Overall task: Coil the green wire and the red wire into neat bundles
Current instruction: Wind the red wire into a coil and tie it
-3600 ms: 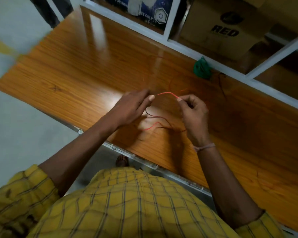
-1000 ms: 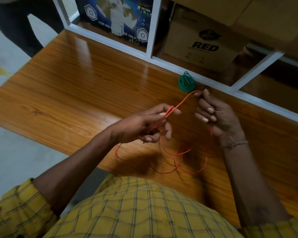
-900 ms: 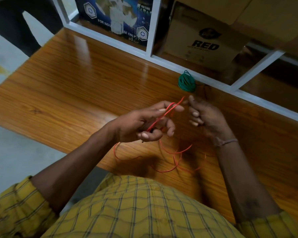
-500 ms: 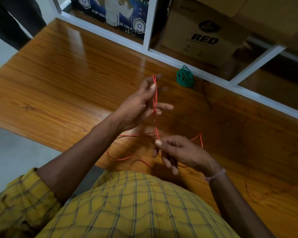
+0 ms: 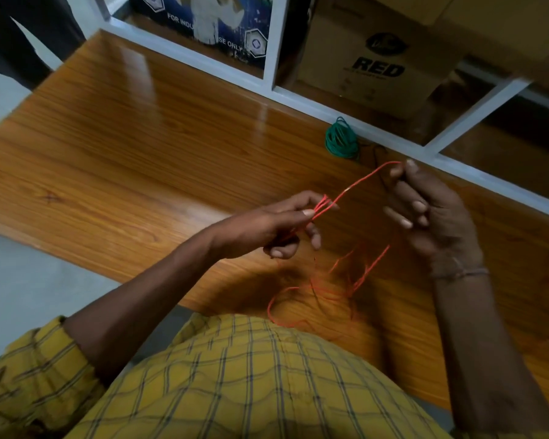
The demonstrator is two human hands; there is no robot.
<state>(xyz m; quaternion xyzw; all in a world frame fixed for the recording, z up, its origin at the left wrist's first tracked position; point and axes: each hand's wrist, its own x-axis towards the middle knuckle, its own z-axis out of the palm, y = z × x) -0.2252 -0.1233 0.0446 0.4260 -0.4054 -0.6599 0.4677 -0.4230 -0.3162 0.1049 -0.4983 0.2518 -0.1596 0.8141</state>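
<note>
Nearest, a yellow checked shirt [image 5: 235, 384] across the bottom edge. Just beyond, loose red wire [image 5: 366, 179] lying in slack loops on the wooden surface [image 5: 124, 147], close to its near edge, blurred in part. Above the loops, left hand [image 5: 276, 226] raised over the surface, thumb and forefinger pinching several strands of red wire together, lower fingers curled under. From that pinch, one strand stretched taut up and to the right to the right hand [image 5: 431, 213]. Right hand palm toward the camera, fingers loosely bent, the strand's end held at its top between thumb and forefinger (exact grip hard to make out in the shadow); a thin band [image 5: 460, 274] at that wrist. Farther back, green wire [image 5: 341, 141] already wound into a small tight bundle, resting on the surface just beside the white shelf frame [image 5: 298, 99], apart from both hands. Behind the frame, a cardboard box [image 5: 377, 58] marked RED and a blue printed box [image 5: 210, 23]
</note>
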